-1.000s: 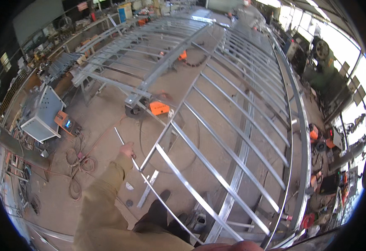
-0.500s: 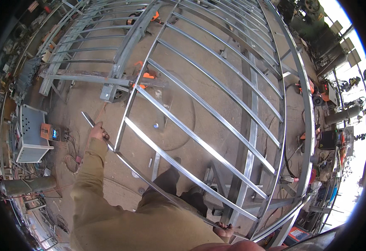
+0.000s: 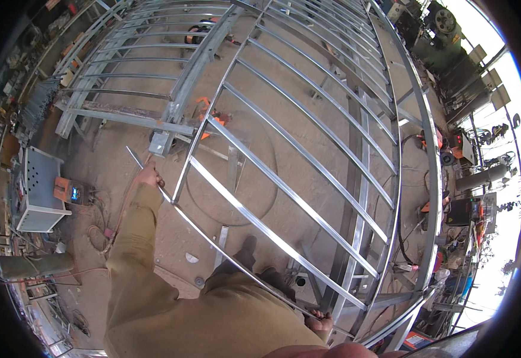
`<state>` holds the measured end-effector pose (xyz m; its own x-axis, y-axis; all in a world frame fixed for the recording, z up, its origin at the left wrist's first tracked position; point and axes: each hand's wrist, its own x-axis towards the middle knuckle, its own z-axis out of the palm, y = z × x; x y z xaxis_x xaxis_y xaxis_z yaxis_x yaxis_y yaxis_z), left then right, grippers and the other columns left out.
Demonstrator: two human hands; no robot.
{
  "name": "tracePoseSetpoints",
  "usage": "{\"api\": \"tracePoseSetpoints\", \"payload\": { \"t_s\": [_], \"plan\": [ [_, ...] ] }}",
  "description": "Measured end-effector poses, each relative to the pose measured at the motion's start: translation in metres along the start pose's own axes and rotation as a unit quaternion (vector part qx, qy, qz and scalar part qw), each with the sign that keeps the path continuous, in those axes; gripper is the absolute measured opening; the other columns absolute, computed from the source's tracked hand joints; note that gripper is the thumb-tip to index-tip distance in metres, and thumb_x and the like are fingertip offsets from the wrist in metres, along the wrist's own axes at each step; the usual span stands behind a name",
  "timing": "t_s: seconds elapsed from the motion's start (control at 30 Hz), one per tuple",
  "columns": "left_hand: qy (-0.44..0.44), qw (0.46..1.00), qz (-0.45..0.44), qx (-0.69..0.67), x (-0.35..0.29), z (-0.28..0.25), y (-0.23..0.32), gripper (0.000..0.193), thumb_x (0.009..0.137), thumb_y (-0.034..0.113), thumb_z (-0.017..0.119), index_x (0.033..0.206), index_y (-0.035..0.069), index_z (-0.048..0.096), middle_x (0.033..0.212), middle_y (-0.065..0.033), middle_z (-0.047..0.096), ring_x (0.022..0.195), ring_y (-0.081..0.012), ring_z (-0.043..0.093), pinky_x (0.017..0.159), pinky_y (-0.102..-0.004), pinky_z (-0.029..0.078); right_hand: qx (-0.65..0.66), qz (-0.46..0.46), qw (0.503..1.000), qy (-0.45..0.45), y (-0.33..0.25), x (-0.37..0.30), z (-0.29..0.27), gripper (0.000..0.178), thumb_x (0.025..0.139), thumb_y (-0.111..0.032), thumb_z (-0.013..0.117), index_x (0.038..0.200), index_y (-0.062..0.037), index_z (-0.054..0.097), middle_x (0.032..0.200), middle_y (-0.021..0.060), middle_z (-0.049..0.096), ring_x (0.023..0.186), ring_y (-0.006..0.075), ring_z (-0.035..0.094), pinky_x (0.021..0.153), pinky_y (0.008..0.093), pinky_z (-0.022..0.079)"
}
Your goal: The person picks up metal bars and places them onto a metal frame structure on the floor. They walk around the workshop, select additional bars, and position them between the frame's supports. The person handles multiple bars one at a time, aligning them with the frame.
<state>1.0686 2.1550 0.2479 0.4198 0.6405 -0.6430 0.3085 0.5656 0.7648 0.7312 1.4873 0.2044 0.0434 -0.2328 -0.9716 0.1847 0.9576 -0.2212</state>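
Observation:
A long metal frame [image 3: 254,210] of square tubes, with many bright crossbars between two side rails, stretches away in front of me. Its near end bar [image 3: 222,238] runs across in front of my body, and the bar's left tip sticks out past the side rail. My left hand [image 3: 150,176], arm reaching forward, is closed around that tip. Close to my body at the lower right, my right hand [image 3: 319,322] grips the same bar near its other end; part of that hand's fingers is hidden. The frame lies over heavier metal beams [image 3: 356,238].
A second barred metal frame [image 3: 129,74] stands at the far left. An orange power tool [image 3: 216,116] rests by its beam end. To my left are a grey perforated cabinet [image 3: 40,191], an orange unit with a lit display [image 3: 73,191] and a gas cylinder [image 3: 34,265]. Cables lie on the floor.
The left end of the end bar, with my left hand on it, has moved forward and slightly right. My right hand still holds the bar and has shifted only a little.

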Motion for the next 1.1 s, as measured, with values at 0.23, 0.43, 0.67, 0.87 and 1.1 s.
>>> {"api": "tracePoseSetpoints", "payload": {
  "t_s": [0.23,0.43,0.67,0.87,1.1],
  "plan": [
    [-0.005,0.999,0.025,-0.037,0.044,0.033,0.007,0.013,0.095,0.021,0.057,0.088,0.011,0.052,0.061,0.0003,0.04,0.045,-0.0123,0.037,0.041,-0.0308,0.033,0.012,0.011,1.0,0.011,0.023,-0.008,0.059,0.037,0.094,-0.033,0.043,0.064,-0.0138,0.033,0.052,0.0015,0.032,0.048,0.0204,0.036,0.055,0.0381,0.036],
    [0.006,0.999,0.028,0.021,0.078,0.085,0.021,0.024,0.095,0.029,0.055,0.085,0.007,0.053,0.064,-0.005,0.044,0.048,-0.0171,0.041,0.042,-0.0356,0.034,-0.04,0.01,0.998,-0.038,0.018,0.016,0.126,0.038,0.095,-0.034,0.04,0.064,-0.0134,0.034,0.053,0.0031,0.033,0.049,0.0225,0.037,0.056,0.0433,0.039],
    [-0.013,0.998,0.058,0.029,0.124,0.151,0.028,0.021,0.096,0.028,0.058,0.083,0.014,0.05,0.06,-0.0007,0.04,0.045,-0.0131,0.039,0.041,-0.0316,0.035,-0.033,0.058,0.997,-0.044,0.012,0.048,0.225,0.039,0.094,-0.037,0.039,0.065,-0.0129,0.032,0.054,0.0048,0.032,0.051,0.0247,0.037,0.062,0.0474,0.041],
    [0.02,0.981,0.141,0.129,0.158,0.195,0.035,0.029,0.095,0.033,0.054,0.084,0.007,0.059,0.066,-0.0072,0.048,0.05,-0.0214,0.047,0.044,-0.0388,0.037,-0.066,0.028,0.997,-0.013,0.016,0.057,0.288,0.035,0.094,-0.036,0.04,0.07,-0.012,0.03,0.059,0.0067,0.033,0.059,0.0268,0.039,0.064,0.0493,0.039],
    [0.023,0.997,0.047,0.055,0.193,0.234,0.036,0.027,0.095,0.03,0.054,0.086,0.006,0.063,0.068,-0.0073,0.052,0.052,-0.021,0.049,0.045,-0.04,0.038,-0.062,0.022,0.998,0.009,0.035,0.054,0.338,0.033,0.095,-0.032,0.043,0.074,-0.0098,0.029,0.06,0.0059,0.03,0.053,0.0247,0.037,0.055,0.0455,0.038]
  ]
}}
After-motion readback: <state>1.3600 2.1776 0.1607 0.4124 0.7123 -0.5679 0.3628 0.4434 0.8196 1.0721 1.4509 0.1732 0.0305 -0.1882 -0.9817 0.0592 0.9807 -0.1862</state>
